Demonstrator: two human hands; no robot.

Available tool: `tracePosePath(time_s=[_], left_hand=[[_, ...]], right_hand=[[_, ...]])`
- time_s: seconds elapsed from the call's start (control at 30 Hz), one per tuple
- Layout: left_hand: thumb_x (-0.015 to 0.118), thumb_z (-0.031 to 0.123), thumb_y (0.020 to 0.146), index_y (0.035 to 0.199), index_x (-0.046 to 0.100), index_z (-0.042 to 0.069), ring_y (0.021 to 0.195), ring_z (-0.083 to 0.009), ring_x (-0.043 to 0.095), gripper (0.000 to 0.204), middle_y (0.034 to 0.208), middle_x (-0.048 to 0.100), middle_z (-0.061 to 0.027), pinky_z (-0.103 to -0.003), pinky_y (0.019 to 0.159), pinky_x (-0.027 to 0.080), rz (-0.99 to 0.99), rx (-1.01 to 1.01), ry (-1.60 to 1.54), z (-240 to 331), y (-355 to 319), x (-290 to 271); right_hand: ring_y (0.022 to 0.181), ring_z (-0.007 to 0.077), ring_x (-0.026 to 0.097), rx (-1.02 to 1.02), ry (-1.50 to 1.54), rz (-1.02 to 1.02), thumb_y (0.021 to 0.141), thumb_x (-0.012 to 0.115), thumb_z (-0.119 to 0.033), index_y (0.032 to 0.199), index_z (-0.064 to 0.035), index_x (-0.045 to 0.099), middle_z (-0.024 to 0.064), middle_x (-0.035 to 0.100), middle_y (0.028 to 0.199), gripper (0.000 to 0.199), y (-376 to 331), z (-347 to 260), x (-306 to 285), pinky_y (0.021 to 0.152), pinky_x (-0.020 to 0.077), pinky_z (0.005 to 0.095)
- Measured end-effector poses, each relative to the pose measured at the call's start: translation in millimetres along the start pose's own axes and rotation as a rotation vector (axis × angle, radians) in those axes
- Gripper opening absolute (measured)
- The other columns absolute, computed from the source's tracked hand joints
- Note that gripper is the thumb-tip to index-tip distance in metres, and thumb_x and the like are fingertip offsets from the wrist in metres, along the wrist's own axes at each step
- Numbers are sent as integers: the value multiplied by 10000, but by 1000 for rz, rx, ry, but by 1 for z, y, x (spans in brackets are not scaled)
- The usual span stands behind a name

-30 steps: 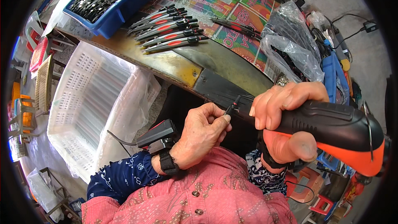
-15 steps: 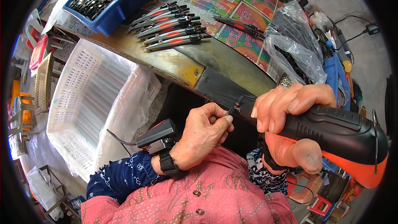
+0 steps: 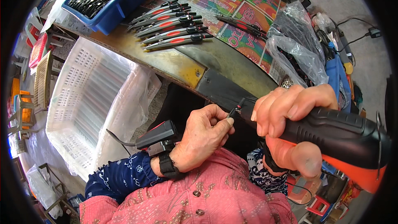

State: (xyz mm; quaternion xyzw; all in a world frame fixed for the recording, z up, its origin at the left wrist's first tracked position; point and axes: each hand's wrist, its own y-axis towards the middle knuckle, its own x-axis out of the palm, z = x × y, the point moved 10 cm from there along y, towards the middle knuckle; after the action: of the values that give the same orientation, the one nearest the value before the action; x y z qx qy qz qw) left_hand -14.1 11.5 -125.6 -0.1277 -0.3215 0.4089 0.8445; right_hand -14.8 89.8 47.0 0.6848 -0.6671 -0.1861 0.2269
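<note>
Near the table's front edge, my left hand [image 3: 209, 132] pinches a small slim black part [image 3: 232, 112] between thumb and fingertips; most of it is hidden. My right hand [image 3: 294, 114] wraps round a black and orange cordless electric screwdriver [image 3: 338, 130], its nose pointing left toward that part. A small red piece [image 3: 238, 106] shows between the screwdriver's nose and the black part; whether they touch I cannot make out. Beyond my hands, several slim grey and black pointed tools with red ovals [image 3: 176, 40] lie side by side on the table. A few darker ones [image 3: 242, 25] lie farther right.
A blue bin [image 3: 110, 21] full of similar black and red pieces stands at the far left. Below it is a white perforated basket [image 3: 74, 95] lined with clear plastic. Clear plastic bags [image 3: 296, 41] of black parts lie right. A black device [image 3: 159, 135] is strapped to my left wrist.
Both hands keep their hold and stay nearly in place. The screwdriver's rear end has dipped slightly, and the view has shifted a little.
</note>
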Motion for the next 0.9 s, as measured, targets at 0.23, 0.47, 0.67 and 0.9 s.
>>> tracePosePath(time_s=[0.23, 0.47, 0.67, 0.9], left_hand=[[568, 66, 870, 816, 532, -23, 520, -37, 477, 110, 649, 582, -34, -194, 437, 366, 35, 59, -20, 2, 0, -1], [578, 62, 858, 792, 539, -27, 528, -34, 473, 117, 641, 582, -29, -198, 441, 365, 78, 103, 55, 2, 1, -4], [576, 56, 849, 774, 544, -29, 533, -32, 474, 118, 630, 583, -28, -207, 440, 361, 93, 152, 110, 4, 1, -7], [577, 57, 844, 771, 551, -34, 532, -35, 478, 119, 628, 589, -35, -213, 443, 366, 93, 196, 108, 5, 3, -6]], right_hand=[[492, 148, 480, 271, -105, 130, 660, 743, -583, 883, -57, 389, 39, 491, 648, 672, -1, 16, -2, 492, 431, 291], [486, 140, 472, 295, -102, 132, 649, 779, -531, 874, -59, 391, 41, 491, 631, 651, 3, 21, -3, 472, 429, 286], [483, 137, 470, 417, -92, 133, 655, 789, -497, 867, -55, 397, 43, 492, 623, 627, 1, 27, -3, 456, 427, 278], [502, 153, 488, 302, -12, 80, 652, 826, -358, 932, -38, 402, 60, 507, 632, 600, 8, 23, -4, 456, 436, 297]])
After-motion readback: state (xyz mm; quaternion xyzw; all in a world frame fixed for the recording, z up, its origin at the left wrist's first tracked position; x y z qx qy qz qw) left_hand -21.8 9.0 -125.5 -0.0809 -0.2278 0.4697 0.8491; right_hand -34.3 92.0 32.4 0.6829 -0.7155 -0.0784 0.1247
